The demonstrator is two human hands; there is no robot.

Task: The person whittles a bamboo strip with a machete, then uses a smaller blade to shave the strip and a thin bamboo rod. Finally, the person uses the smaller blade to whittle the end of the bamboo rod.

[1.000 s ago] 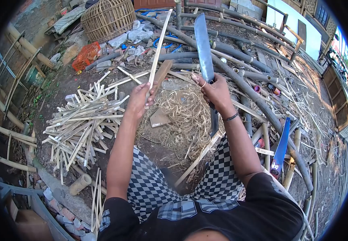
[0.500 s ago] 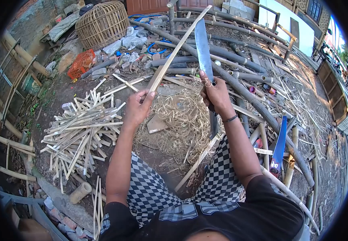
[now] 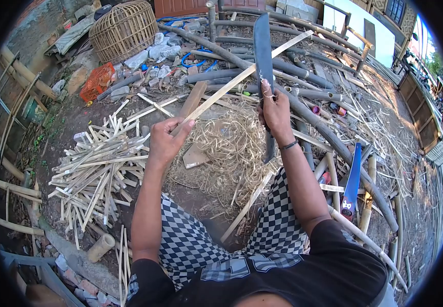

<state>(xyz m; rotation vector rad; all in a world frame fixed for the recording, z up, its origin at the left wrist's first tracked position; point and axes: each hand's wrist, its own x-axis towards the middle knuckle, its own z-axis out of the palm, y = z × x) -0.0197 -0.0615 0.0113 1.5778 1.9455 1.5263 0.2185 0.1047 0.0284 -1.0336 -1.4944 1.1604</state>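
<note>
My left hand (image 3: 168, 140) is closed around the lower end of a long pale bamboo strip (image 3: 221, 93), which slants up to the right. My right hand (image 3: 275, 113) grips a machete (image 3: 264, 48) by its handle, blade pointing up and away from me. The strip crosses the blade just above my right hand, overlapping it in this view. A curly shaving clings at my right thumb. Below both hands lies a heap of thin curled shavings (image 3: 226, 146). A pile of cut bamboo strips (image 3: 101, 166) lies to the left of my left arm.
A blue handsaw (image 3: 353, 176) rests at the right beside bamboo poles (image 3: 329, 130). A flat wooden piece (image 3: 196, 156) lies at the shavings' edge. Farther off are a woven bamboo cage (image 3: 122, 30), an orange crate (image 3: 97, 82) and rubble (image 3: 162, 51). A short bamboo section (image 3: 100, 248) lies at lower left.
The bamboo strip has swung down to the right, from beside the blade to across it. My left hand has shifted slightly left, and the machete has turned a little more upright.
</note>
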